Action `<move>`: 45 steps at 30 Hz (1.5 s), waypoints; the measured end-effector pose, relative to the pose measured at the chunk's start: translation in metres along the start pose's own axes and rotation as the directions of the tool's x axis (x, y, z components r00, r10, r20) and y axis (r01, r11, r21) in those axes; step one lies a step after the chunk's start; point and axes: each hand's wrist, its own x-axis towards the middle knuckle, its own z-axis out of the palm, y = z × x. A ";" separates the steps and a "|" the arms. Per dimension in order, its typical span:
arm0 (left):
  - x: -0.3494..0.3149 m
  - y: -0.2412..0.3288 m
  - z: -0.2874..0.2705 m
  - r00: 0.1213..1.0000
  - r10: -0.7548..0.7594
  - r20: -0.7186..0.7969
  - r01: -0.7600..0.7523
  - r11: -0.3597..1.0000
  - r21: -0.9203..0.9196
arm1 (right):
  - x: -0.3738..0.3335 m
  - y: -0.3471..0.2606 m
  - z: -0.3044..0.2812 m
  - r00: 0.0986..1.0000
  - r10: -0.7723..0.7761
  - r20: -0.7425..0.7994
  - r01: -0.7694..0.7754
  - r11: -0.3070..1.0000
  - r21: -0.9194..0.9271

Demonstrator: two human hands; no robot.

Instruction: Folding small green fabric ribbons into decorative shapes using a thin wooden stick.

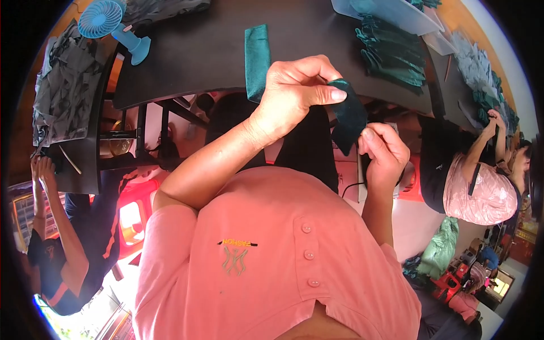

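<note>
My left hand (297,93) is closed, its thumb and finger pinching the upper end of a dark green velvet strip (348,116). My right hand (385,150) pinches the strip's lower right edge, so the cloth hangs between both hands in front of the table's near edge. Behind my left hand, a brighter teal velvet strip (258,59) lies over the tabletop and reaches its near edge. My wrist covers its lower end, and I cannot tell whether it joins the piece I hold.
On the dark table (192,51) lies a pile of green velvet pieces (391,54), beside a clear plastic bin (396,14). A blue fan (116,28) stands at the far left. Grey cloth (65,85) covers a side table. Co-workers sit left (59,255) and right (481,187).
</note>
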 end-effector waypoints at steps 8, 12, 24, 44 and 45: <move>0.003 0.010 -0.009 0.993 0.115 -0.007 -0.115 0.993 -0.005 | 0.016 -0.007 -0.040 0.992 -0.095 -0.082 0.089 0.993 -0.078; 0.003 0.010 -0.002 0.990 0.137 0.042 -0.138 0.990 0.020 | 0.040 -0.038 0.001 0.940 -0.310 0.141 0.314 0.949 -0.012; -0.006 0.010 0.001 0.968 -0.246 -0.057 0.205 0.899 -0.387 | 0.067 -0.066 0.021 0.967 -0.134 0.215 0.098 0.980 0.172; -0.001 0.002 0.007 0.769 -0.540 0.341 0.630 0.730 -0.265 | 0.134 -0.043 -0.030 0.996 -0.065 -0.058 0.069 0.995 0.072; -0.002 0.001 0.007 0.762 -0.538 0.361 0.639 0.715 -0.285 | 0.131 -0.043 -0.030 0.994 -0.058 -0.091 0.066 0.993 0.095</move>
